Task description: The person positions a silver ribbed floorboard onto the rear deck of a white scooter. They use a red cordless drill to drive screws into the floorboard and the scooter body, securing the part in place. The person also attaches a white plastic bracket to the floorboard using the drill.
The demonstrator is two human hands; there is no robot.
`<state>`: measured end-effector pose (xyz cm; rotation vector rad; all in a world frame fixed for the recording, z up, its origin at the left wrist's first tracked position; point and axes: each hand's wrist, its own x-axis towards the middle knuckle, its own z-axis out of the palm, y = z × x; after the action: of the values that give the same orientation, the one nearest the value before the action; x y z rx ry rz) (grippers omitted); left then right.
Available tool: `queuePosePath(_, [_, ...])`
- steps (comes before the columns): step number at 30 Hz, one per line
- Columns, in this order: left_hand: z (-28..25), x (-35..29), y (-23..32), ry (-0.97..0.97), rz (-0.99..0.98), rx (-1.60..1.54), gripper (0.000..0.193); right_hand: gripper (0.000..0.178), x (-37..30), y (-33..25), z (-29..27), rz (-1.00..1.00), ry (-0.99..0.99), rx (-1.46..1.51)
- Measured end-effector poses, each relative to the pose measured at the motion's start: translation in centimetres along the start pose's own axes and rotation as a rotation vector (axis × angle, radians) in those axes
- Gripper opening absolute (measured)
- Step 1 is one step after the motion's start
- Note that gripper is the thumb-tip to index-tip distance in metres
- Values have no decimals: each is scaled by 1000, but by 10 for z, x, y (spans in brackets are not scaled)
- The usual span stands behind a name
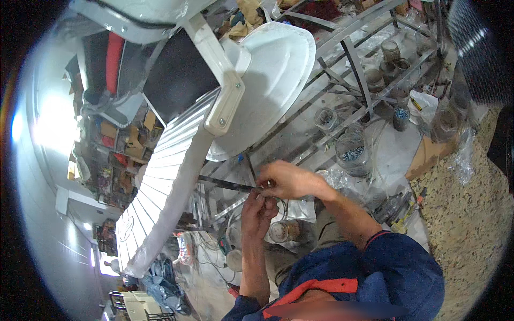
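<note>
My left hand [259, 215] comes up from below with its fingers curled, pinching at the end of a thin dark metal bar [227, 183]. My right hand [289, 180] bends over from the right, its fingers closed just above the left fingertips. What lies between the two sets of fingers is too small and too covered to make out. Beyond the hands stands a large white ribbed panel [167, 176] fixed to a white bracket [224, 107]. Behind the bracket is a broad white dished shell [278, 69].
A metal frame [354, 69] runs across the far right. A clear tub [353, 152] of bluish screws and several smaller jars stand on the right. A jar [285, 231] sits just below my hands. Cardboard [428, 155] and speckled foam [466, 214] lie at the right.
</note>
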<state>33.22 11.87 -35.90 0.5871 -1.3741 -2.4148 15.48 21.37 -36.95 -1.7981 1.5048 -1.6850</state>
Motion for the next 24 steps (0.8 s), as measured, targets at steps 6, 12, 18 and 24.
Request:
queuePosePath(6, [15, 12, -6, -24, 29, 71, 33, 22, -17, 4, -6, 92, 82, 277])
queuePosePath(12, [14, 18, -5, -100, 41, -65, 22, 18, -2, -17, -32, 110, 202, 344])
queuePosePath(18, [1, 6, -13, -32, -121, 33, 17, 11, 117, -21, -143, -340, 786, 395])
queuePosePath(24, [-24, -12, -31, 82, -185, -29, 14, 11, 207, -14, -190, -333, 953, 153])
